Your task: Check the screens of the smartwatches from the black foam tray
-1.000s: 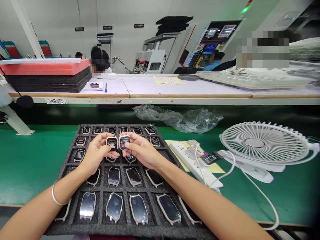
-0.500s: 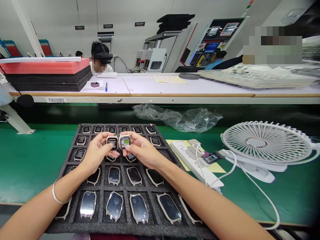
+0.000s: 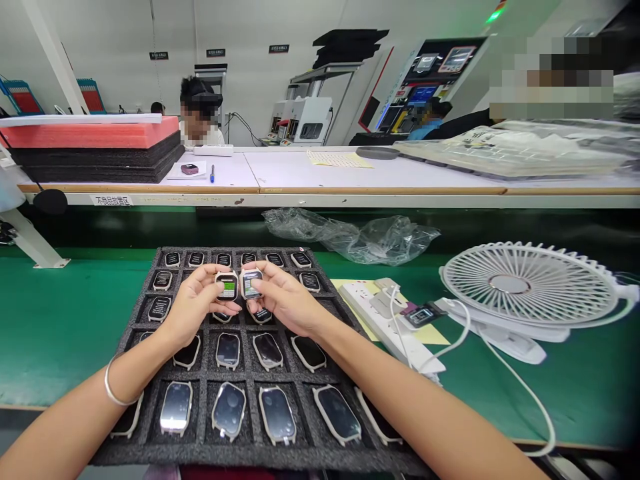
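My left hand (image 3: 203, 297) is closed on a smartwatch body (image 3: 229, 287), its thumb on the lit screen, which shows a green block. Close beside it, my right hand (image 3: 280, 293) grips a second smartwatch (image 3: 249, 283) with a pale, lit screen, thumb over the glass. Both are strapless, with light cases, and are held above a black foam tray (image 3: 200, 453). More watches sit in the tray's compartments; those at the back show white text, while a watch (image 3: 277, 415) in the front row has a dark, glossy screen. My forearms hide some compartments.
To the right are a white power strip (image 3: 365, 300) with cables and a white fan (image 3: 525, 287). Clear plastic wrap (image 3: 360, 237) lies behind the tray. A raised shelf (image 3: 300, 170) carries foam sheets (image 3: 95, 150) at left. A co-worker (image 3: 200, 117) sits beyond it.
The left watch's screen has gone from white text to a green block. The right watch's screen has turned from green to mostly pale. Both hands have barely moved.
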Motion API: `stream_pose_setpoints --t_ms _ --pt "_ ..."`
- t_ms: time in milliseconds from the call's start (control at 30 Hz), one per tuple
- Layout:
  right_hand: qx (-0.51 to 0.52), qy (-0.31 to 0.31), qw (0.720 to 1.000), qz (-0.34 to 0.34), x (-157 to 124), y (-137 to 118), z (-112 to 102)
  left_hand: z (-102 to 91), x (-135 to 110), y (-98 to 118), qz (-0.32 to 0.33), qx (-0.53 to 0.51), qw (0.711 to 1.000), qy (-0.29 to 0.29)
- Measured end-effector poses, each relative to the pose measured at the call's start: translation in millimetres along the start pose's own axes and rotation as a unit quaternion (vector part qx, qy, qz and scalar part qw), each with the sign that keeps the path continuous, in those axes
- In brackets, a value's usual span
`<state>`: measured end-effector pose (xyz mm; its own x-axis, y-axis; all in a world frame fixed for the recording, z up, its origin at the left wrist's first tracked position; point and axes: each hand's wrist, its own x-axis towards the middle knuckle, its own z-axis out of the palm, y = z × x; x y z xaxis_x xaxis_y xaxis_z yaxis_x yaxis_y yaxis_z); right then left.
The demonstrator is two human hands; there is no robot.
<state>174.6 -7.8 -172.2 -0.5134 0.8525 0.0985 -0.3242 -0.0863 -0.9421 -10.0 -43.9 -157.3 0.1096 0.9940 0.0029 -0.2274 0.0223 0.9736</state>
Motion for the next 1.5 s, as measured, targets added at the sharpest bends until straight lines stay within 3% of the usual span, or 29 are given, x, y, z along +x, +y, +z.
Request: stream_pose_setpoints --t_ms 133,567,1500 --pt "0.031 0.011 0.999 0.023 1.0 1.2 -0.3 -0.9 0.3 1.3 -0.01 -0.023 1.0 -0.003" --pt "0.004 0.025 1.0 0.003 2.5 5.2 -0.3 -1.0 -1.2 -0.1 -0.006 -0.014 1.0 -0.009" --pt "0.001 -0.006 1.0 0.002 -0.3 -1.0 -0.3 -3.1 -1.1 0.4 0.0 -0.012 1.0 -0.007"
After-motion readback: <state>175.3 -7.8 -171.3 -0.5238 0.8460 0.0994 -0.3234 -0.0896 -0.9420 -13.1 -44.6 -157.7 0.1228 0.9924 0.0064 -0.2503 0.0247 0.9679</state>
